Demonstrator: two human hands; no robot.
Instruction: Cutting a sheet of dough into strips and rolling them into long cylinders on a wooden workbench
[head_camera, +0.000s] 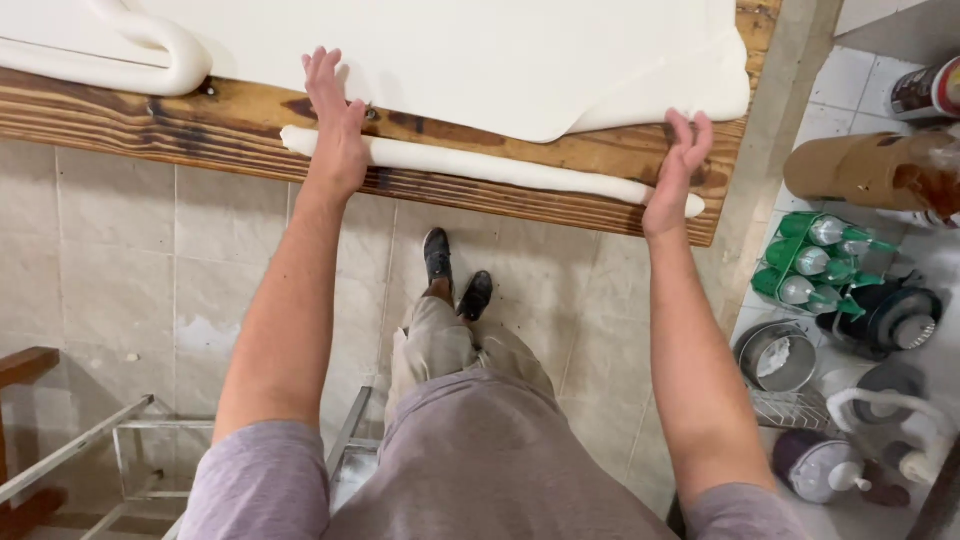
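Head view: long white dough rope (500, 168) lying along the near edge of the wooden table (140, 120), left hand (335, 120) pressed flat and open-palmed on it toward its left end, right hand (680, 165) flat with fingers spread on it just short of its right tip, neither closed around it. Beyond the rope, a pale dough sheet (480, 60) cut off by the top edge; another thick dough roll (150, 50) at the table's far left, only partly in frame. Right of the table, green-capped bottles (815, 260) and floor clutter, hard to make out.

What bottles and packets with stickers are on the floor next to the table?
Green bottles: right of the table in a wire rack, lying down, silvery tops.
Labelled can: top right corner, round, dark red-brown label.
Brown paper roll: right side, on its side, stained.
No screens or signs.
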